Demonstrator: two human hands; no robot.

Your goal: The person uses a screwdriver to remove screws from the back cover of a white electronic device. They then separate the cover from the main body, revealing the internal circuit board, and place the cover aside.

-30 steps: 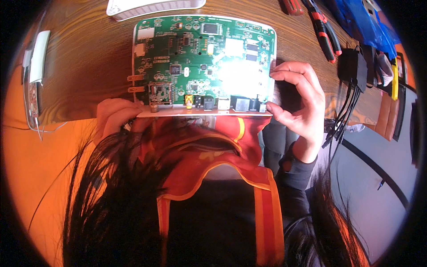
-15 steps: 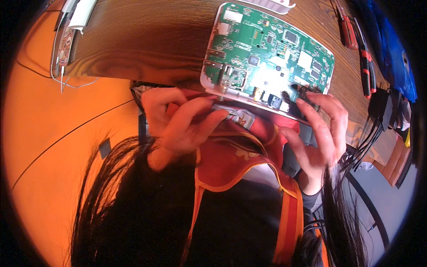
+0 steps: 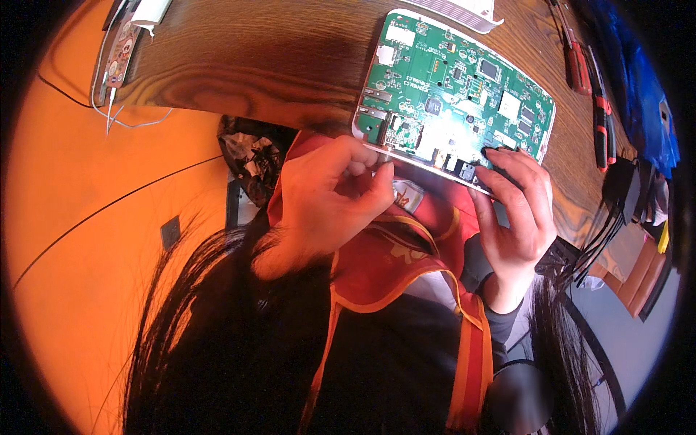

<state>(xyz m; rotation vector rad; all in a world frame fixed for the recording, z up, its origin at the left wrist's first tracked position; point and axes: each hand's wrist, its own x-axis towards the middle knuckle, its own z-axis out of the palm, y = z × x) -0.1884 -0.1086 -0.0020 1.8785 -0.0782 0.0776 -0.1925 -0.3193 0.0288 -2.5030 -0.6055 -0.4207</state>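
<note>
A green circuit board (image 3: 464,87) in a white tray-like casing lies at the near edge of a dark wooden table (image 3: 254,65). My left hand (image 3: 326,196) is curled at the board's near left edge, fingertips pinching at the rim by the ports; what they pinch is too small to tell. My right hand (image 3: 518,210) grips the near right edge of the board, fingers over the connectors. Long dark hair and a red garment with orange trim fill the lower view.
A white casing lid (image 3: 464,13) lies beyond the board. Red-handled screwdrivers (image 3: 587,80) lie at the right, with black cables (image 3: 623,188) and a blue item (image 3: 645,87) further right. A small device with white wires (image 3: 123,51) sits upper left. Orange floor lies to the left.
The view has swung so the board sits further right and tilted. My left hand came out from under the board's edge and now curls at its near left rim; my right hand stays on the right edge.
</note>
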